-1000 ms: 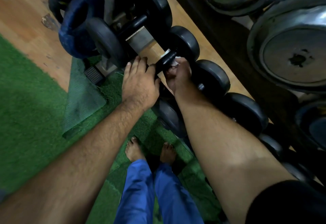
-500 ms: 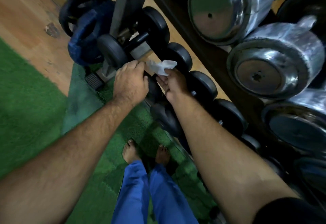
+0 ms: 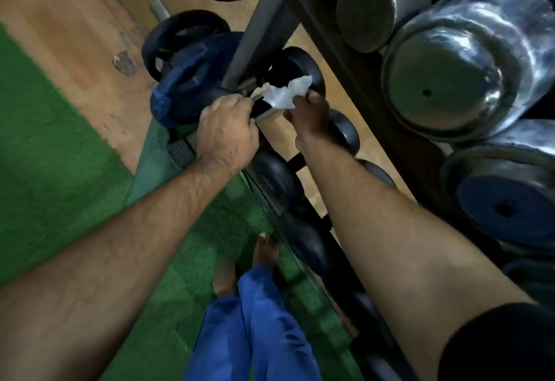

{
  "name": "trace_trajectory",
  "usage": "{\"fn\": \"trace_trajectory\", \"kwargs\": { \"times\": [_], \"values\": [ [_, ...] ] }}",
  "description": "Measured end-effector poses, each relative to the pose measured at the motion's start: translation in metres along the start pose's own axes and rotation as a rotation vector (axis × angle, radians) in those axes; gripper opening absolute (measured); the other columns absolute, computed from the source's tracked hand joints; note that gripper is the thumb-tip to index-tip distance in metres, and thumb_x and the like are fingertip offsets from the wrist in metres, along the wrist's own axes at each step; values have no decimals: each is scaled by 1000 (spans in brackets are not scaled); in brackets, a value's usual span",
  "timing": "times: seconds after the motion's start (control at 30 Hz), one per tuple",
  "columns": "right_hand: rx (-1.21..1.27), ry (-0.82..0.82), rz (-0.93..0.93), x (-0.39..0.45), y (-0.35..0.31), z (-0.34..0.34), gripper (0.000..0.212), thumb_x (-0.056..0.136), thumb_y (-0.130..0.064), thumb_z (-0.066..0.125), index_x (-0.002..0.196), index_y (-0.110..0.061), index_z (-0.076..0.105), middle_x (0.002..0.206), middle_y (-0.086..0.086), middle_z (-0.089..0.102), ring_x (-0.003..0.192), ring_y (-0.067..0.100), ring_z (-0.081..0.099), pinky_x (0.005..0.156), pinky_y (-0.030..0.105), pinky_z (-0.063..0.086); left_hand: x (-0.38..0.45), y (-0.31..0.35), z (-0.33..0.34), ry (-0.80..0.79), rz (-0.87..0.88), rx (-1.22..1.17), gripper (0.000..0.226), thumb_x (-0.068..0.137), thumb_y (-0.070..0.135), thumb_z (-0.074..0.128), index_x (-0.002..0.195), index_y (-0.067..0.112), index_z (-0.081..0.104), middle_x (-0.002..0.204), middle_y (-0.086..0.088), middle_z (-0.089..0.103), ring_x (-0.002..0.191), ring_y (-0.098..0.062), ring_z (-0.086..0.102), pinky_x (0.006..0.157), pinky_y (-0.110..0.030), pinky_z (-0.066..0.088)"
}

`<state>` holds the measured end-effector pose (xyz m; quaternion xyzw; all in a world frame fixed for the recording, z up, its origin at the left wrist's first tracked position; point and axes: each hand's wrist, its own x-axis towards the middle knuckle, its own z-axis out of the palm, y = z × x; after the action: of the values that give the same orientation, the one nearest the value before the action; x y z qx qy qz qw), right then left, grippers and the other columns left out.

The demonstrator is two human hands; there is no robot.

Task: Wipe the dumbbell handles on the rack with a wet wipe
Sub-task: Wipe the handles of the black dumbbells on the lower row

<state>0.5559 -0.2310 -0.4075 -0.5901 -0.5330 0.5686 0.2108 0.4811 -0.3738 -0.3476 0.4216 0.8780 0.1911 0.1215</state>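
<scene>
My right hand [image 3: 309,116] pinches a crumpled white wet wipe [image 3: 286,95] just above the handle of the end black dumbbell [image 3: 303,71] on the rack's bottom shelf. My left hand [image 3: 226,133] curls over the near head and handle end of that dumbbell, hiding most of the handle. More black dumbbells [image 3: 277,179] run along the low shelf toward me, partly behind my right forearm. The dark rack frame [image 3: 261,23] slants up past the hands.
Large chrome dumbbells [image 3: 468,71] fill the upper shelf at right. Black and blue weight plates [image 3: 186,59] lean on the rack's end at the wooden floor. Green turf [image 3: 60,146] lies left; my bare feet [image 3: 264,248] stand close to the rack.
Both hands moved from the second dumbbell's handle to the end dumbbell. My right hand lifted the wipe off the handle and now holds it bunched above the end dumbbell. The view tilted upward.
</scene>
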Motion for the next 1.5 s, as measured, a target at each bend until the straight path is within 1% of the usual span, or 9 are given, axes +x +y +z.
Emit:
{"fn": "trace_trajectory", "kwargs": {
  "times": [0.17, 0.37, 0.5, 0.73, 0.93, 1.1, 1.27, 1.43, 1.5],
  "values": [
    [-568, 13, -489, 20, 2, 15, 31, 88, -15, 49, 108, -10, 73, 109, 13, 72, 104, 30, 65, 81, 27, 44, 26, -7, 14, 43, -51, 34, 29, 87, 18, 57, 115, 9, 61, 116, -10, 61, 113, -28, 54, 98, -43, 40],
    [-944, -62, -745, 19, 15, 17, 37, 95, -30, 40, 111, -27, 73, 112, -3, 71, 104, 23, 64, 87, 33, 49, 35, -12, 24, 55, -82, 72, 26, 87, 19, 55, 109, 7, 63, 110, -11, 62, 109, -29, 55, 98, -42, 40],
    [-1217, -158, -750, 15, 27, 20, 51, 91, -30, 26, 129, -35, 60, 143, -14, 52, 130, 22, 44, 103, 42, 38, 35, -9, 25, 59, -94, 67, 28, 87, 16, 54, 111, 7, 64, 111, -11, 63, 110, -29, 55, 100, -41, 40],
    [-1167, -151, -631, 16, 13, 16, 40, 95, -36, 39, 131, -39, 58, 136, -17, 58, 116, 19, 51, 97, 38, 35, 36, -5, 22, 35, -109, 74, 27, 86, 14, 53, 109, 6, 65, 108, -12, 63, 108, -31, 56, 99, -42, 40],
    [-999, -409, -566, 27, 12, 24, 47, 84, -43, 31, 122, -38, 60, 119, -6, 68, 108, 22, 65, 89, 37, 53, 34, -6, 26, 14, -111, 113, 28, 87, 17, 51, 108, 6, 66, 113, -12, 61, 114, -30, 53, 104, -42, 38],
    [-904, -330, -599, 41, 32, 12, 43, 99, -32, 33, 132, -28, 60, 141, -11, 54, 122, 10, 55, 90, -2, 28, 30, -9, 29, -2, -91, 160, 31, 90, 23, 48, 112, 9, 65, 124, -10, 59, 127, -28, 47, 111, -45, 33],
    [-1207, -255, -704, 21, 25, 20, 47, 98, -28, 41, 144, -35, 41, 157, -14, 32, 115, 22, 61, 84, 36, 53, 28, -8, 32, -1, -110, 142, 34, 93, 22, 44, 118, 10, 64, 136, -8, 54, 138, -25, 38, 118, -44, 23],
    [-1116, -157, -704, 35, 38, 3, 62, 100, -51, 8, 144, -30, 47, 151, -11, 45, 124, 19, 57, 99, 40, 49, 27, -7, 35, 8, -115, 139, 33, 90, 20, 45, 114, 8, 65, 134, -10, 54, 138, -26, 38, 118, -45, 25],
    [-1099, -163, -676, 43, 37, 2, 49, 103, -33, 23, 146, -24, 45, 152, -4, 43, 132, 22, 50, 104, 34, 45, 26, -9, 37, 16, -94, 160, 32, 90, 20, 46, 112, 8, 65, 133, -11, 54, 137, -27, 39, 117, -46, 25]
  ]
}}
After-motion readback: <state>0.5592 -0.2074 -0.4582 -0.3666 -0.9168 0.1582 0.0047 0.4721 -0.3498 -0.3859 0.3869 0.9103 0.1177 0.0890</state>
